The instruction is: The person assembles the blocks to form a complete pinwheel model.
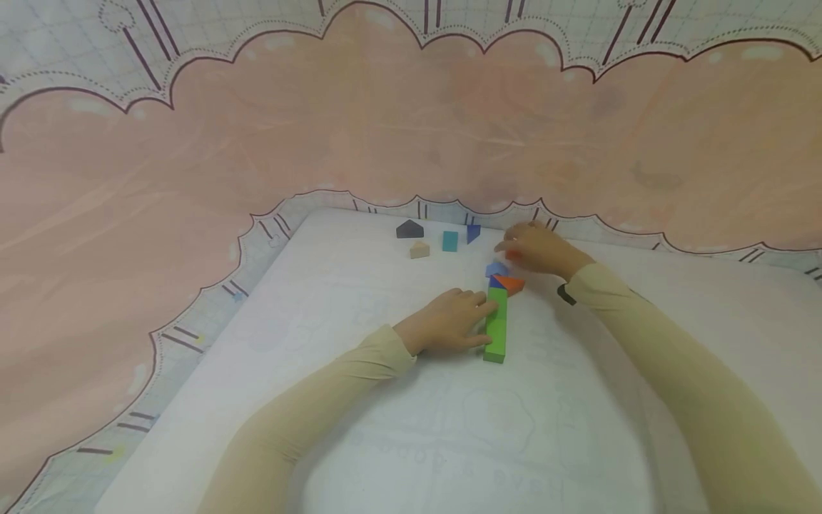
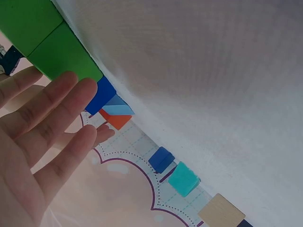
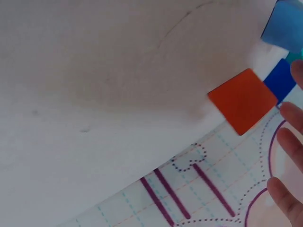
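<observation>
Our left hand touches the green rectangular blocks with straight, parted fingers. Far and right, our right hand has its fingers apart beside an orange square-faced block.

in the head view, the right hand covers much of an orange block, so its full shape cannot be told. fingers of the left hand hide part of the green block. both the left sleeve and the right sleeve run out of the picture. a dark thing by the right cuff is too small to identify, and faint marks on the tabletop are too blurred to read. the left wrist view cuts off the green block; the right wrist view crops a light blue block.
</observation>
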A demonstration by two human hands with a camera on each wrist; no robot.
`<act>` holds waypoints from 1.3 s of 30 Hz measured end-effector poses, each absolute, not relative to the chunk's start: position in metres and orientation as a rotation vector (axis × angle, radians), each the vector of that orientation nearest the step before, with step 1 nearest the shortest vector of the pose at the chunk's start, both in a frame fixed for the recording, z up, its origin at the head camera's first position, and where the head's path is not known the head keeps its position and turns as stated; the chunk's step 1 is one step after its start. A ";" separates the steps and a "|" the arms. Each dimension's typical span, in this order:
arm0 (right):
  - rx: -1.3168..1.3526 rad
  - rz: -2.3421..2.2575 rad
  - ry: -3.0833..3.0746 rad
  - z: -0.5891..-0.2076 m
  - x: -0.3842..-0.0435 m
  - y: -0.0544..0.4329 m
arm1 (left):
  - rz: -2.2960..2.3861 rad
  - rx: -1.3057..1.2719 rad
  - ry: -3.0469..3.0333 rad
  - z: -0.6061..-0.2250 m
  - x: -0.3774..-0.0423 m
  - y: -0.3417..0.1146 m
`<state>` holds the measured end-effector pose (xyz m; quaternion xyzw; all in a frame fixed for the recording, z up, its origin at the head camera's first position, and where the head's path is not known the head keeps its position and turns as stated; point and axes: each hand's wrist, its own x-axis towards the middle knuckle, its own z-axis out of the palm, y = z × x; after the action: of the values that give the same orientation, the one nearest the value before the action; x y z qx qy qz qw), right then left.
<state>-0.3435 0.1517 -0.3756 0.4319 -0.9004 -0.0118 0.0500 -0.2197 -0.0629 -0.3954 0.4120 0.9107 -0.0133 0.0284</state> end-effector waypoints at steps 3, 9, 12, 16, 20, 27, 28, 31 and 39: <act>1.413 -0.052 -2.696 -0.374 -0.339 0.147 | -0.048 1.271 2.809 -0.395 -0.219 -0.063; 1.538 -0.136 -2.606 -0.374 -0.335 0.142 | -0.049 1.275 2.811 -0.394 -0.218 -0.062; 1.549 -0.200 -2.616 -0.377 -0.335 0.140 | -0.046 1.272 2.810 -0.395 -0.219 -0.062; 1.536 -0.248 -2.651 -0.379 -0.335 0.138 | -0.050 1.268 2.805 -0.394 -0.219 -0.062; 1.532 -0.215 -2.656 -0.380 -0.334 0.137 | -0.049 1.263 2.798 -0.392 -0.218 -0.062; 1.520 -0.177 -2.636 -0.379 -0.334 0.137 | -0.027 1.251 2.791 -0.389 -0.216 -0.062; 1.518 -0.178 -2.638 -0.378 -0.334 0.137 | -0.025 1.249 2.791 -0.389 -0.216 -0.062; 1.511 -0.163 -2.656 -0.377 -0.333 0.137 | -0.022 1.243 2.786 -0.389 -0.216 -0.062; 1.512 -0.207 -2.696 -0.380 -0.337 0.137 | -0.032 1.255 2.790 -0.389 -0.217 -0.061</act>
<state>-0.3371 0.1372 -0.3798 0.4880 -0.8700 -0.0667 0.0218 -0.2168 -0.0614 -0.3892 0.4099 0.9111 -0.0106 0.0411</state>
